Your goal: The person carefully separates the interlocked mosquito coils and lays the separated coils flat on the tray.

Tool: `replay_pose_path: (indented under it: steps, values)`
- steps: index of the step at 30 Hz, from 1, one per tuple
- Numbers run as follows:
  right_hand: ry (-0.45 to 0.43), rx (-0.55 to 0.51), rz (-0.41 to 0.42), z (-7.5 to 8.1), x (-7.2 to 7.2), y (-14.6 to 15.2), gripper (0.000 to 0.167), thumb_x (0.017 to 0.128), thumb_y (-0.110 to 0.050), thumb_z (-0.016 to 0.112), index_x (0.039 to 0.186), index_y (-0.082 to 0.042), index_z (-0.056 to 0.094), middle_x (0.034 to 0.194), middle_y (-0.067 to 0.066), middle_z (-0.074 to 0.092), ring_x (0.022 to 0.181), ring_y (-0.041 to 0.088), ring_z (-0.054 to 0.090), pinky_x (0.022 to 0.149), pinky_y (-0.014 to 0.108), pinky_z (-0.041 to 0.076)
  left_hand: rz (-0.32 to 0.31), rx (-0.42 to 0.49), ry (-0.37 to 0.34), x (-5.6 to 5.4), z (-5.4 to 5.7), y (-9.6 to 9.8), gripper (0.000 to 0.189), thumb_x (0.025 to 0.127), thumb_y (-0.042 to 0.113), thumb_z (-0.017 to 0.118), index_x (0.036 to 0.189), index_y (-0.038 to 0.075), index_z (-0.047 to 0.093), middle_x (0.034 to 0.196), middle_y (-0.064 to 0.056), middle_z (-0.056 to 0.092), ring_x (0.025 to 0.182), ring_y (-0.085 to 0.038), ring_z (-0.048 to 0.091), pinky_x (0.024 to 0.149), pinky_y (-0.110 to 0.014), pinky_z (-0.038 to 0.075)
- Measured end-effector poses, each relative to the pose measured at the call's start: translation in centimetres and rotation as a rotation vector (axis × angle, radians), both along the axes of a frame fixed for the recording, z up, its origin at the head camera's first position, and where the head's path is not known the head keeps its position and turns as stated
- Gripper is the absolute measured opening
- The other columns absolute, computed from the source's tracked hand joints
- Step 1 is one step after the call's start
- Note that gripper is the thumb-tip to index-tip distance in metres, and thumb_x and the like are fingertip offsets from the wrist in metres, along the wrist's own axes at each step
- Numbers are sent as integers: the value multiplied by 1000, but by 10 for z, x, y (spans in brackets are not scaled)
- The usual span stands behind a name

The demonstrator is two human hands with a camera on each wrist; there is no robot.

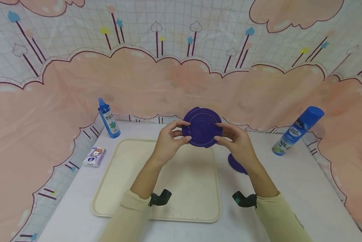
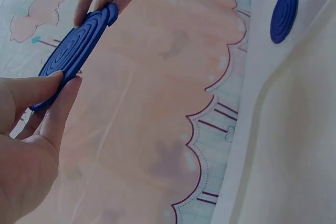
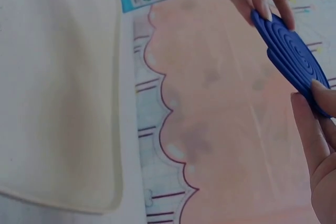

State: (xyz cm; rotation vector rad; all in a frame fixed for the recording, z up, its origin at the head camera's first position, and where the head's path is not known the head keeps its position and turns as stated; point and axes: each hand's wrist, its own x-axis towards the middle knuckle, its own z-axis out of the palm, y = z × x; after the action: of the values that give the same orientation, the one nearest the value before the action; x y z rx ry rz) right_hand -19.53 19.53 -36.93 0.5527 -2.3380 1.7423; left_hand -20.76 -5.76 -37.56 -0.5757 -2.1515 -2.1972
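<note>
Between both hands, a round dark-blue silicone lid with concentric rings and small edge tabs is held up above the tray's far edge. My left hand pinches its left edge between thumb and fingers. At the opposite edge, my right hand pinches it the same way. The left wrist view shows the ringed face of the lid at a slant; so does the right wrist view, where the lid has a tab on its rim. A second blue ringed disc lies on the table, partly hidden by the right forearm.
A cream tray lies on the white table. Back left stands a blue spray bottle, with a small purple-white packet nearer. A blue aerosol can stands at the right. Patterned cloth hangs behind.
</note>
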Motion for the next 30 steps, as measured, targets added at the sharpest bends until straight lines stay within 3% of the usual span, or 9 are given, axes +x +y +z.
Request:
replay_pose_path:
  steps: [2, 6, 9, 16, 21, 30]
  values:
    - [-29, -32, 18, 1, -4, -7, 47, 92, 4, 70, 137, 3, 58, 114, -1, 68, 99, 0, 70, 82, 23, 63, 20, 24, 1, -2, 1, -4, 44, 86, -15, 70, 128, -5, 60, 133, -19, 57, 94, -6, 68, 80, -22, 63]
    - [-71, -82, 26, -4, -13, -22, 48, 92, 5, 69, 138, 1, 57, 117, 8, 67, 95, 3, 71, 82, 25, 63, 53, 39, -7, -8, -3, -15, 44, 86, -16, 68, 128, -6, 58, 132, -20, 56, 93, -4, 68, 81, -24, 63]
    - [-110, -104, 24, -13, -19, -30, 48, 93, 6, 68, 139, 0, 57, 120, 20, 64, 93, 4, 71, 81, 25, 63, 75, 25, -30, -13, -12, -21, 45, 87, -16, 68, 128, -5, 57, 131, -19, 56, 93, -5, 68, 81, -24, 63]
    - [-221, -110, 24, -36, -19, -37, 52, 91, 8, 68, 140, 0, 53, 124, 29, 62, 91, 4, 71, 78, 24, 63, 106, -46, -109, -15, -32, -28, 49, 85, -15, 69, 130, 1, 56, 129, -16, 57, 93, -8, 70, 81, -23, 63]
    - [-217, -79, 38, -41, -16, -38, 53, 91, 8, 69, 141, -1, 53, 124, 30, 62, 94, 10, 71, 78, 25, 64, 124, 3, -127, -12, -38, -29, 40, 88, -15, 66, 125, -5, 58, 120, -16, 61, 87, -8, 70, 77, -26, 64]
    - [-199, -85, 33, -41, -8, -35, 54, 91, 7, 69, 142, -1, 53, 125, 30, 64, 97, 8, 71, 80, 26, 64, 123, 119, -162, -4, -42, -29, 34, 88, -17, 66, 120, -9, 58, 106, -5, 62, 81, -6, 72, 75, -28, 65]
